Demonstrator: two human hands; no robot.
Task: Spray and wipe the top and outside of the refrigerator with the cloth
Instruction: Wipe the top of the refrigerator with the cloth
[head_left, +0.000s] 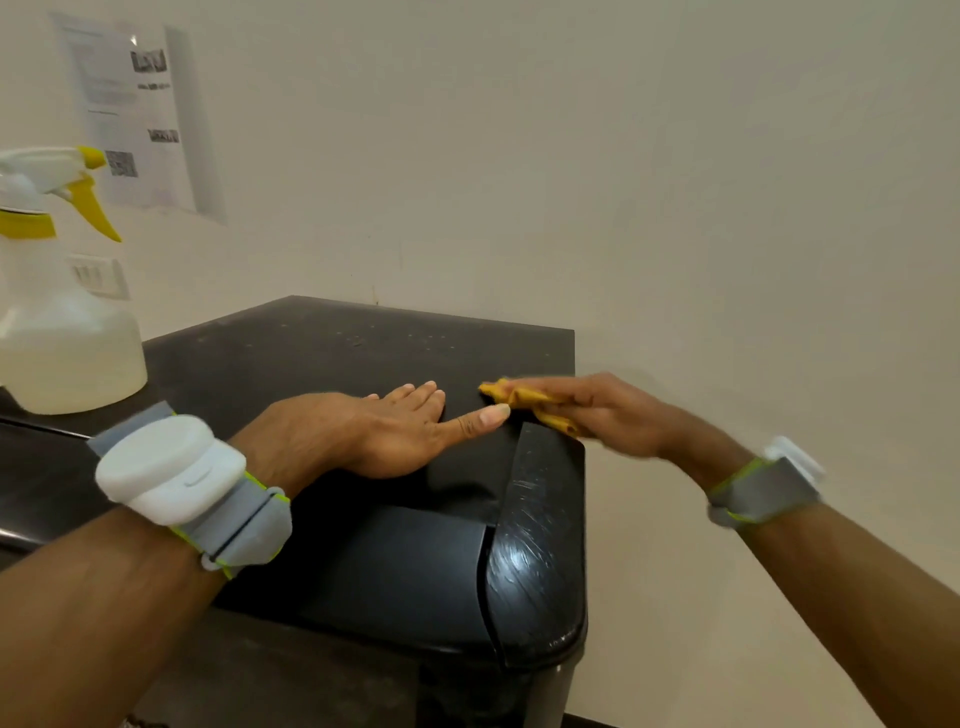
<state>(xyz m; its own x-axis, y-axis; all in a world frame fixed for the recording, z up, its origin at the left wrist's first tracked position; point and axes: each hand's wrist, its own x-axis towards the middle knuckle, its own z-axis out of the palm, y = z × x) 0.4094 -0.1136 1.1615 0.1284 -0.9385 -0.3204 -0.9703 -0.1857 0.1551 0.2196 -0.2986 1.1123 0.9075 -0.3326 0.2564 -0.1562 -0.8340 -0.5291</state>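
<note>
Your left hand (384, 431) lies flat on the refrigerator (322, 353) top, fingers straight, grip open, holding nothing; your right hand (597, 410) has its grip closed on the bunched yellow cloth (524, 402) at the right edge of the top, just beside your left thumb tip; the spray bottle (62, 332) stands well to the left, nobody touching it

Risks, as judgement: the cloth is wadded small, so a pass likely covers a narrow strip and leaves streaks; specks show at the back of the top and could be missed; the cloth sits at the very edge, so a loose pinch could drop it down the side by the wall; a wide sweep left with your forearm could knock the bottle over; your flat palm may leave prints on the wiped surface

Hard to make out: the right hand is motion-blurred, so I cannot tell how the fingers lie; the bottle is cut off at the frame edge and whether it stands on the refrigerator or an adjoining worktop is unclear; the refrigerator's sides and front are mostly out of view; the wall notice (130, 114) is unreadable
</note>
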